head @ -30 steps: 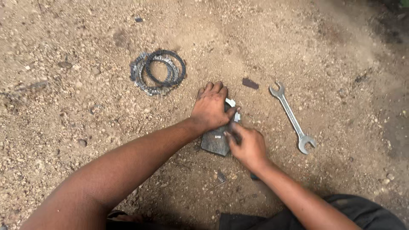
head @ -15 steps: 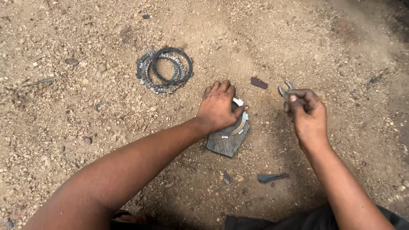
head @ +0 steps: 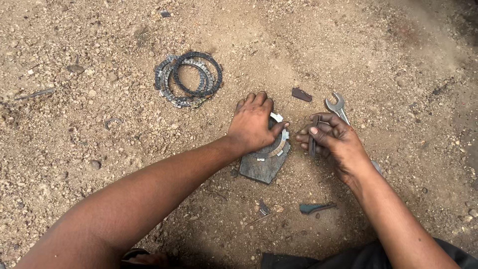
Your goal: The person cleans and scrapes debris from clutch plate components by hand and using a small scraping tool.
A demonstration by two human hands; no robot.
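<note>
Since half a second ago the right hand [head: 332, 138] has come back from beside the spanner toward the middle, now carrying a thin dark metal rod [head: 312, 142] pinched between thumb and curled fingers, while the left hand has stayed pressed where it was. At the far left the left forearm enters from the bottom corner and runs diagonally up across the dirt ground [head: 74, 124]; its upper part is cut off by the frame edge. Above it lies a loose stack of clutch plates [head: 189, 79], dark toothed rings overlapping each other, well apart from both hands. The left hand [head: 254, 124] lies palm down, fingers spread and flat, thumb out to the right, pressing a pale metal ring [head: 276, 147] onto a flat grey stone [head: 263, 167]; most of the ring is hidden under the palm. The right hand sits just beside the stone, its wrist bent, the forearm leaving at the bottom right. Behind its knuckles the open-end spanner [head: 338, 107] shows only its head; the shaft is covered. A small dark shard [head: 301, 94] lies near it.
</note>
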